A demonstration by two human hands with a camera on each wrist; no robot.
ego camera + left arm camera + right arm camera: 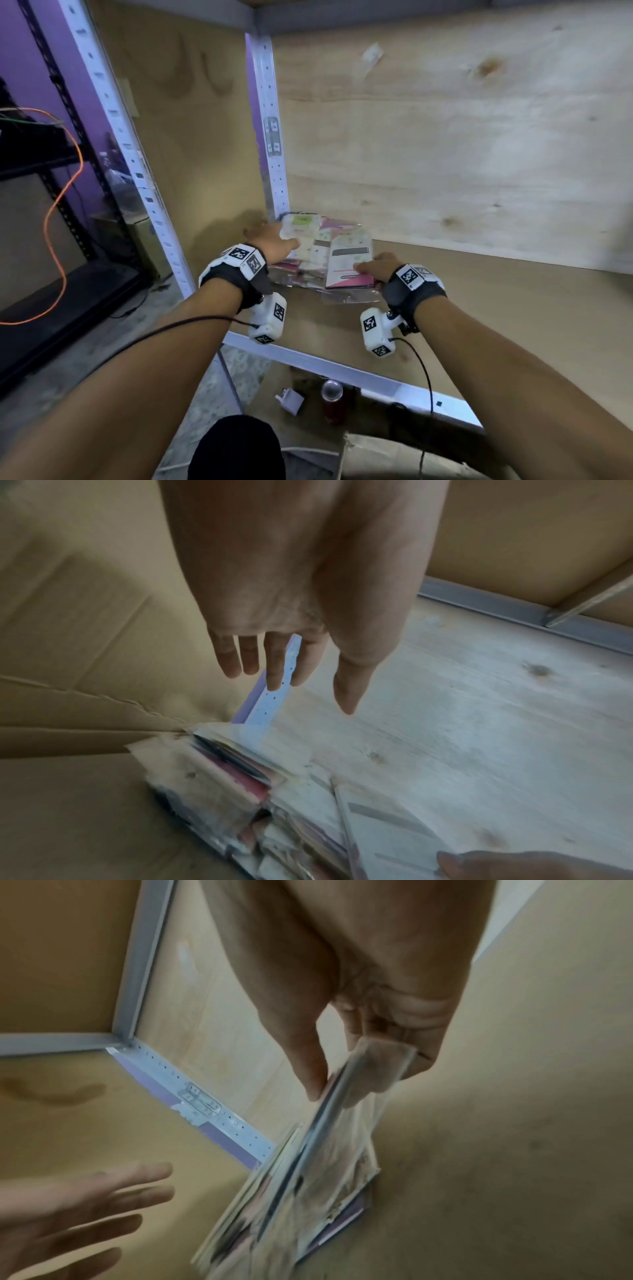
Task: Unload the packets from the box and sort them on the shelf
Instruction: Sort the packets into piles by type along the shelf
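Note:
A loose pile of packets [310,253] in clear sleeves lies on the wooden shelf [479,308], in its back left corner by the upright post. My left hand [270,240] hovers open over the pile's left side; in the left wrist view its straight fingers [274,674] hang above the pile [240,785]. My right hand [371,269] pinches the near edge of a white and pink packet [349,263] at the pile's right side. The right wrist view shows thumb and fingers [342,1088] gripping that packet [308,1191], which is tilted. An open cardboard box [376,455] sits below, its contents hidden.
A perforated metal post [270,137] and plywood back wall close the corner. The shelf's metal front rail [325,366] runs under my wrists. Below stand a red can [332,397] and a small white object [290,399]. A black rack with an orange cable [54,205] stands left.

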